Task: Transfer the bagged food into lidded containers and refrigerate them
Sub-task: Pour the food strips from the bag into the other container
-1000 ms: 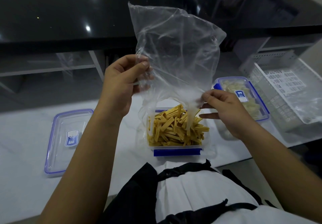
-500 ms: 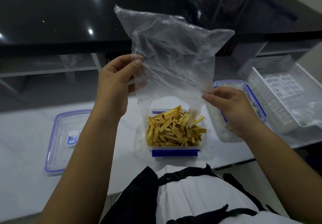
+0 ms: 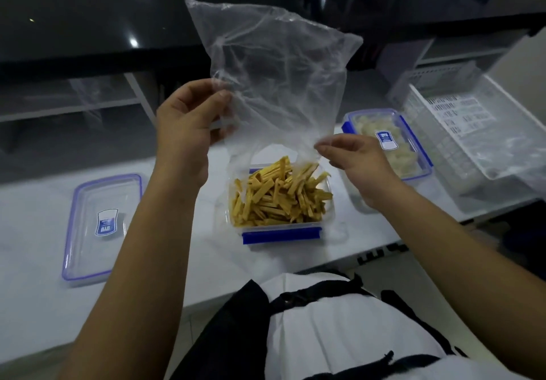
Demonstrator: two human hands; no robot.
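Holding the emptied plastic bag upside down, my left hand and right hand pinch it directly above the open container of yellow strips.

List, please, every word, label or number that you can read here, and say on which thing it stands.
Nothing reads with certainty.
Loose lid, blue label: bold letters, perhaps "BAB", seemingly mirrored; small print blurred.
Closed container, blue label on its lid: too small to read.
White basket, paper sheet inside: dark printed lines, too blurred to read.
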